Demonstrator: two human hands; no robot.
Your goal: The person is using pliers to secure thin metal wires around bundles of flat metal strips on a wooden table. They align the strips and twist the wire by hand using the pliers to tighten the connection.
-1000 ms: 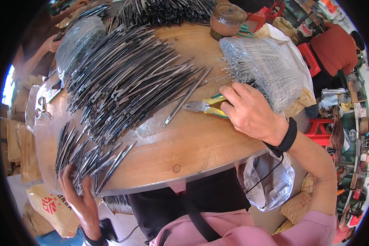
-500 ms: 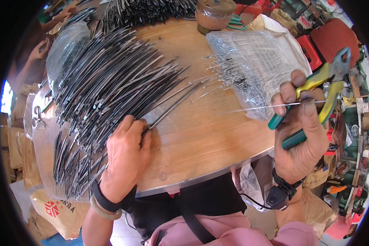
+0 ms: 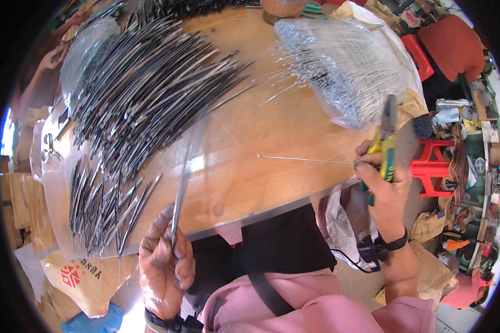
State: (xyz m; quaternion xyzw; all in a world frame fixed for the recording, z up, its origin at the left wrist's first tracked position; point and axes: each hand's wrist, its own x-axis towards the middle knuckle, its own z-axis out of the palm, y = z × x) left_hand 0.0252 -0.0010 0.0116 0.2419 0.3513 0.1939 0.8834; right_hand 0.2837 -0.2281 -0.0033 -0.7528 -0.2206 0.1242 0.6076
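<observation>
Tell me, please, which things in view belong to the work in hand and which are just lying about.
Likely in use:
dark strip, in the left hand;
thin wire and pliers, in the right hand;
pile of dark strips;
clear bag of wires.

Apparently lying about:
scissors, near the table's left edge;
red stool;
paper bag, lower left.

Wooden table (image 3: 272, 194) across the middle, 2 red plastic stools (image 3: 428, 168) at right, cluttered shelving (image 3: 476, 177) along the right edge, grey floor (image 3: 347, 288) near right, bright light (image 3: 6, 136) at left.
</observation>
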